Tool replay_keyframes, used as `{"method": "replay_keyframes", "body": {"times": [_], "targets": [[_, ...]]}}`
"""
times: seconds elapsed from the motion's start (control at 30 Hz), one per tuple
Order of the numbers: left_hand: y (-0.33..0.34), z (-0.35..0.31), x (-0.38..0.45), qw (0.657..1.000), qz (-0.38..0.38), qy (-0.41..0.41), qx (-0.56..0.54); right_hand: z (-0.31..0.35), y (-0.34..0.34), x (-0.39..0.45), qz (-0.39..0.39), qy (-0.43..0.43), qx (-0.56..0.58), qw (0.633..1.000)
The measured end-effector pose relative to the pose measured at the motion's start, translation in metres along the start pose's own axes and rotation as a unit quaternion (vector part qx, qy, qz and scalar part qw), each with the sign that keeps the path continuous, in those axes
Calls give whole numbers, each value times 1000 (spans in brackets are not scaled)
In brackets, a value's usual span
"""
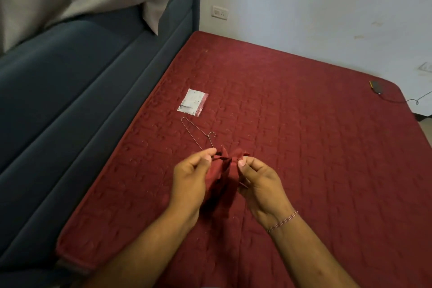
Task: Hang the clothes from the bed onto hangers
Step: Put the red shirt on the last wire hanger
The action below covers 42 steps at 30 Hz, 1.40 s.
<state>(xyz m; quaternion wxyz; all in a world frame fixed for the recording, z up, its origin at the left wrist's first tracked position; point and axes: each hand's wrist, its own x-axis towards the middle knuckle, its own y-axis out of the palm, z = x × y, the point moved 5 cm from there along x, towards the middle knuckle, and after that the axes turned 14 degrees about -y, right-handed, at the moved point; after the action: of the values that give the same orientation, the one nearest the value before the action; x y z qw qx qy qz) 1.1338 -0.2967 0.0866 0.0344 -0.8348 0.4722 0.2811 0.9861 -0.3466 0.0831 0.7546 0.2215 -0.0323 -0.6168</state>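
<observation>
While both hands pinch the small dark-red cloth garment (pixel 222 170) above the red quilted bed (pixel 304 147), left hand (pixel 190 182) at its left top corner and right hand (pixel 259 184) at its right, the thin wire hanger (pixel 195 132) lies just beyond the left fingertips, long axis running away leftward, nearer the left hand; soft fabric, stiff wire

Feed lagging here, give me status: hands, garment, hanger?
Left hand and right hand pinch small red garment. Wire hanger partly inside it. Nothing obstructing.

White wall (pixel 327 2) with socket (pixel 220 12), blue headboard (pixel 70 91)
</observation>
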Motion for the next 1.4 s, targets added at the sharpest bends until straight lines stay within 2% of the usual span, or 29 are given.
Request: {"method": "replay_keyframes", "body": {"times": [0.1,0.27,0.43,0.57,0.73,0.83,0.93,1.07,1.3,1.4], "targets": [[-15,6,-5,993,22,-63,-94,-7,27,-11,20,-4,30,999],[-38,3,-4,990,49,-72,-114,-17,55,-19,0,-32,23,999],[-49,-4,0,992,73,-57,-81,-21,67,-20,-27,-44,14,999],[-57,-6,8,995,63,-51,-63,-27,75,-19,-40,-35,-7,999],[-65,-18,15,998,61,16,-15,-24,79,-17,-54,-61,-42,996],[-66,-28,14,991,77,85,75,-18,78,-15,-47,-90,-78,992],[-65,-32,14,983,85,113,120,-12,79,-14,-34,-126,-137,982],[-63,-31,17,981,104,114,120,-6,80,-16,-15,-170,-202,964],[-62,-27,17,977,164,93,101,-1,75,-13,64,-143,-259,953],[-61,-21,20,980,172,74,73,1,74,-10,86,-162,-289,940]]}}
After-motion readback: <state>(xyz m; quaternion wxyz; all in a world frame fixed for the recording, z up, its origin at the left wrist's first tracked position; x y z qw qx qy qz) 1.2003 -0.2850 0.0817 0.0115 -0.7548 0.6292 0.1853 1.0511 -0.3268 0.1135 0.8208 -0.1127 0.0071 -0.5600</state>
